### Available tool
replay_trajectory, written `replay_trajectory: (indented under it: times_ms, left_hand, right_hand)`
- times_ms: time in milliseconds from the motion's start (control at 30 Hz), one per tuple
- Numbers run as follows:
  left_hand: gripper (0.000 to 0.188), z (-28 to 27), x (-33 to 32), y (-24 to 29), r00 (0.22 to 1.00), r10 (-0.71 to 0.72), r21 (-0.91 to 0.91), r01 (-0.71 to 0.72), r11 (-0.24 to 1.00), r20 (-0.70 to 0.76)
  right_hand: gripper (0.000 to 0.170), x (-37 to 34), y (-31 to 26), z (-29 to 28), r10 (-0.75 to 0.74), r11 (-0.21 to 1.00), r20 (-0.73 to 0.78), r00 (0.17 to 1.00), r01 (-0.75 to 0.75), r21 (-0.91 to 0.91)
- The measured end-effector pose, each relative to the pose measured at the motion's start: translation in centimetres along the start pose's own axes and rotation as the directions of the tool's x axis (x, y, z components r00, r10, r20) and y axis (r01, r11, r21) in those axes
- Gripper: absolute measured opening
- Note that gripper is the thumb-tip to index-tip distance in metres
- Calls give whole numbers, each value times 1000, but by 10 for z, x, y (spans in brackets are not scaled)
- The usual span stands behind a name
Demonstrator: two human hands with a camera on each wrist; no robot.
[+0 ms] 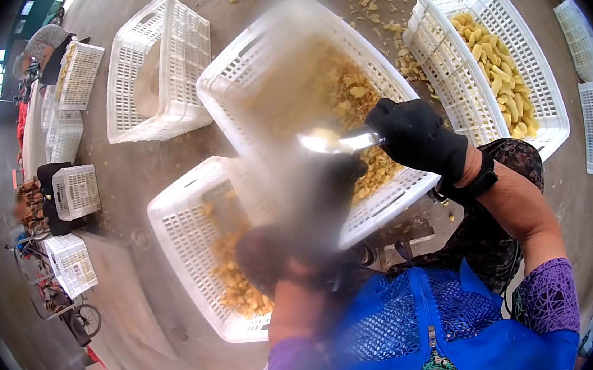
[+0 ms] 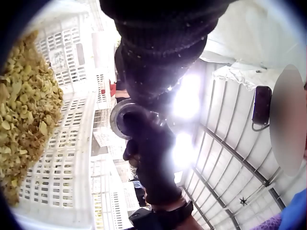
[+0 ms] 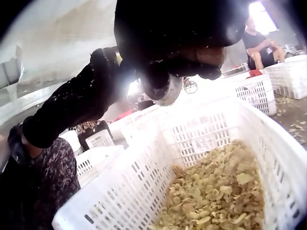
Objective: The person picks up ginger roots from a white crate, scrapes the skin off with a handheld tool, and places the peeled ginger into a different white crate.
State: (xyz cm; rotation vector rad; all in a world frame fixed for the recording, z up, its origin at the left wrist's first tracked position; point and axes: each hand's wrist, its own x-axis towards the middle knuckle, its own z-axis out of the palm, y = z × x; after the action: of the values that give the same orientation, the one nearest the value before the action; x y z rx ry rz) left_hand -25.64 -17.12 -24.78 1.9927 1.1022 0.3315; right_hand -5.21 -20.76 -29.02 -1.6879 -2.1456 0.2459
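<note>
Black-gloved, the right hand (image 1: 414,133) is gripping a metal tool (image 1: 364,140) — whether the left hand (image 1: 323,193) is holding anything, I can't tell — and yellowish scraps (image 1: 376,176) are lying in the crate (image 1: 386,209) below.

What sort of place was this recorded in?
Probably a produce-peeling workshop or warehouse: a white, rectangular perforated plastic crate holds thin, brownish-yellow peelings, another white plastic crate holds smooth, elongated pale-yellow pieces, and a pale, metal-ribbed roof spans overhead.

The glove (image 1: 414,136) is black, crate (image 1: 394,202) white, sleeve (image 1: 548,296) patterned purple.
</note>
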Motion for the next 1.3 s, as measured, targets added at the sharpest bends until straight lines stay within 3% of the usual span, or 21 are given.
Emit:
replay_trajectory:
  times_ms: [67, 100, 167, 200, 267, 333, 367, 400, 467, 633, 700, 800, 867, 933, 1000, 1067, 1100, 1167, 1200, 1267, 1300]
  left_hand:
    - [15, -7, -1, 0, 974, 223, 67, -220, 973, -42]
    - [15, -2, -3, -1, 975, 221, 66, -218, 974, -38]
    - [15, 14, -7, -8, 984, 78, -382, -136, 914, -162]
    - [15, 15, -8, -12, 984, 79, -380, -135, 915, -160]
    - [15, 14, -9, -18, 998, -34, -561, 2, 828, -47]
    - [15, 11, -9, -21, 993, 34, -444, -80, 892, -112]
    - [15, 10, -10, -22, 981, 111, -313, -156, 937, -157]
    - [15, 8, -10, -21, 981, 111, -316, -156, 936, -157]
    - [16, 4, -11, -16, 980, 174, -96, -182, 979, -93]
    - [16, -3, -15, -3, 938, 270, -42, -286, 957, -215]
    - [16, -2, -15, -5, 923, 291, -34, -309, 950, -253]
    - [16, 5, -18, -10, 985, 33, -422, -104, 901, -171]
    - [17, 9, -22, -9, 982, -173, -718, 67, 693, -75]
    - [18, 10, -24, -9, 957, -290, -837, 145, 527, -16]
    - [18, 13, -21, -9, 950, -311, -861, 154, 485, -6]
    - [19, 6, -18, -11, 978, -58, -558, -64, 828, -200]
    - [20, 2, -17, -12, 964, 92, -347, -178, 921, -251]
    - [21, -3, -17, -14, 887, 394, 123, -375, 919, -241]
    - [21, 3, -19, -22, 887, 393, 123, -374, 919, -241]
    - [27, 22, -22, -38, 984, 109, -233, -140, 962, -142]
    - [27, 24, -23, -40, 984, 108, -233, -139, 962, -139]
  right_hand:
    - [11, -1, 0, 0, 2, 999, 25, 1000, 0, -52]
    - [11, -1, 1, 1, -3, 999, 1, 1000, 3, -54]
    - [12, -1, 7, 3, -4, 999, -25, 1000, 3, -55]
    - [11, 0, 12, 7, 17, 1000, -44, 999, -18, -26]
    - [11, 0, 14, 9, 33, 999, -64, 997, -33, 3]
    - [12, 2, 11, 7, 28, 991, -188, 982, -3, 134]
    - [12, 2, 6, 3, 22, 991, -183, 983, 3, 134]
    - [14, 0, 0, -2, 14, 990, -129, 992, 4, 138]
    - [16, 0, -6, -4, 14, 990, -77, 997, -3, 141]
    - [17, -2, -3, 8, -67, 989, -52, 996, 73, 128]
    - [15, -2, -2, 9, -3, 994, -56, 998, 9, 109]
    - [12, -3, 15, 18, 111, 991, -70, 991, -104, 89]
    - [12, 1, 19, 21, 137, 987, -57, 989, -132, 89]
    - [13, -3, 9, 17, 136, 970, -80, 987, -116, 215]
    - [16, -4, 0, 8, 1, 975, -54, 999, 11, 223]
    - [18, -4, -3, 7, -70, 976, -59, 996, 81, 204]
    - [18, -4, -5, 6, -71, 976, -58, 996, 81, 204]
    - [19, -3, -7, 5, -93, 985, -29, 995, 96, 143]
    - [19, -3, -6, 5, -93, 985, -28, 995, 96, 144]
    - [20, -4, -5, 6, -101, 986, -25, 995, 103, 132]
    - [20, -5, -2, 8, -98, 986, -25, 995, 101, 133]
